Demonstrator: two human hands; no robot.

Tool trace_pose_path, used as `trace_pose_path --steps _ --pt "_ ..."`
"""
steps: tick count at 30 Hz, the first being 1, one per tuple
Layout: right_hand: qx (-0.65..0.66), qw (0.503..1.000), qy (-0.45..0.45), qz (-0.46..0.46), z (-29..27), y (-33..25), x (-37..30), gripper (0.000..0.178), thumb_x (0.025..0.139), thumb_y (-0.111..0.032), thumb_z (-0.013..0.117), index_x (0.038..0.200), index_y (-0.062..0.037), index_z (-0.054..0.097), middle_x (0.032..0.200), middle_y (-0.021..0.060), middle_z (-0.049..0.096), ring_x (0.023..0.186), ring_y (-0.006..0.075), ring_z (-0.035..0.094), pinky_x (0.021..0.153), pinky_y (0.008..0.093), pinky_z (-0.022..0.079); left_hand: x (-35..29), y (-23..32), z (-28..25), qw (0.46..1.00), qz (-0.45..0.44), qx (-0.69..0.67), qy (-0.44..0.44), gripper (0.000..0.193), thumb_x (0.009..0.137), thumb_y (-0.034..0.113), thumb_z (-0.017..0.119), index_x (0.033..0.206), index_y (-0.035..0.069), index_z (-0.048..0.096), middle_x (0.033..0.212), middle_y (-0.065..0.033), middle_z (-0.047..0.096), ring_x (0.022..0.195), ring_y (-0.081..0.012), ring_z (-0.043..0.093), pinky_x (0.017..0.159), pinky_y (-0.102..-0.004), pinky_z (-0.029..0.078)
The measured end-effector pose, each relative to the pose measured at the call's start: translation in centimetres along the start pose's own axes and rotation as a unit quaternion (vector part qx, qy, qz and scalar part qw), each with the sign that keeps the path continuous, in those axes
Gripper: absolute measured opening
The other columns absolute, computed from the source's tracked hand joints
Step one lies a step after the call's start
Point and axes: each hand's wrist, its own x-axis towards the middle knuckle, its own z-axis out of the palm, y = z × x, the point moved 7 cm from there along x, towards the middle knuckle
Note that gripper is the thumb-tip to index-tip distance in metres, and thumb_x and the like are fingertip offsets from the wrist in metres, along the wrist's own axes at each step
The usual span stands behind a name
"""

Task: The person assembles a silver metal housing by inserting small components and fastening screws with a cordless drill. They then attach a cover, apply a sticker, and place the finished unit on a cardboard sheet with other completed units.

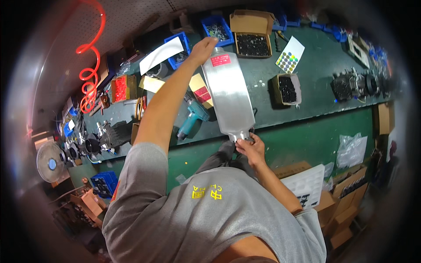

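Note:
A long, flat, shiny metal canister (228, 94) with a pink label near its far end is held up over the green workbench (315, 87). My left hand (202, 46) grips its far end, arm stretched out. My right hand (251, 149) holds the narrow neck at its near end, close to my body. A teal power drill (193, 118) lies on the bench just left of the canister.
Cardboard boxes of black parts (253, 44) (287, 89), blue bins (218, 30), a sheet of coloured dot stickers (289, 56) and black motor parts (351, 85) sit on the bench. A red coiled hose (90, 74) hangs left. Cartons (346, 197) and a fan (50, 162) stand on the floor.

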Motion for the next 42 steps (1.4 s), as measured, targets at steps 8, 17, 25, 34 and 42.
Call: trace_pose_path --steps 8,17,25,34,42 --pt "-0.172 0.983 -0.018 -0.056 -1.3 -1.5 0.0 0.073 0.078 -0.017 0.087 0.133 0.0152 0.051 0.093 0.0106 0.070 0.082 0.0149 0.068 0.067 0.0295 0.059 -24.0 -8.9 -0.2 0.972 -0.004 0.023 0.233 0.043 0.089 0.009 0.067 0.129 -0.001 0.057 0.124 -0.0201 0.063 0.119 -0.0309 0.060 0.099 -0.0403 0.048" --pt "-0.368 0.898 0.011 -0.242 0.9 -5.4 -1.1 0.045 0.074 -0.021 0.088 0.103 0.0080 0.069 0.083 0.0133 0.072 0.071 0.0161 0.066 0.067 0.0319 0.054 -36.9 -0.6 15.4 0.880 -0.200 -0.383 -0.198 0.038 0.093 0.017 0.065 0.123 -0.006 0.063 0.111 -0.0117 0.070 0.108 -0.0168 0.062 0.094 -0.0323 0.049" --pt "-0.383 0.897 -0.018 -0.220 0.9 -4.3 -0.5 0.044 0.075 -0.023 0.086 0.101 0.0081 0.070 0.087 0.0193 0.075 0.079 0.0240 0.073 0.071 0.0361 0.057 -36.1 0.2 14.9 0.876 -0.256 -0.339 -0.228 0.029 0.095 0.016 0.059 0.118 -0.001 0.066 0.096 0.0002 0.062 0.090 -0.0085 0.053 0.075 -0.0239 0.043" --pt "-0.387 0.890 -0.001 -0.242 -5.6 -8.6 5.4 0.032 0.084 -0.017 0.072 0.105 0.0070 0.070 0.088 0.0222 0.073 0.080 0.0285 0.073 0.070 0.0366 0.056 -33.6 -9.0 9.4 0.973 -0.193 -0.128 -0.019 0.043 0.084 0.017 0.076 0.122 -0.001 0.064 0.110 -0.0105 0.070 0.111 -0.0232 0.063 0.098 -0.0370 0.049" --pt "-0.787 0.523 0.099 -0.312 -1.8 -14.7 20.0 0.025 0.087 -0.003 0.064 0.112 -0.0008 0.066 0.109 0.0193 0.065 0.099 0.0308 0.071 0.084 0.0395 0.060 -29.8 -12.9 5.3 0.930 -0.273 0.228 0.097 0.093 0.075 0.019 0.080 0.153 0.010 0.030 0.133 -0.0205 0.051 0.124 -0.0409 0.049 0.102 -0.0542 0.044"
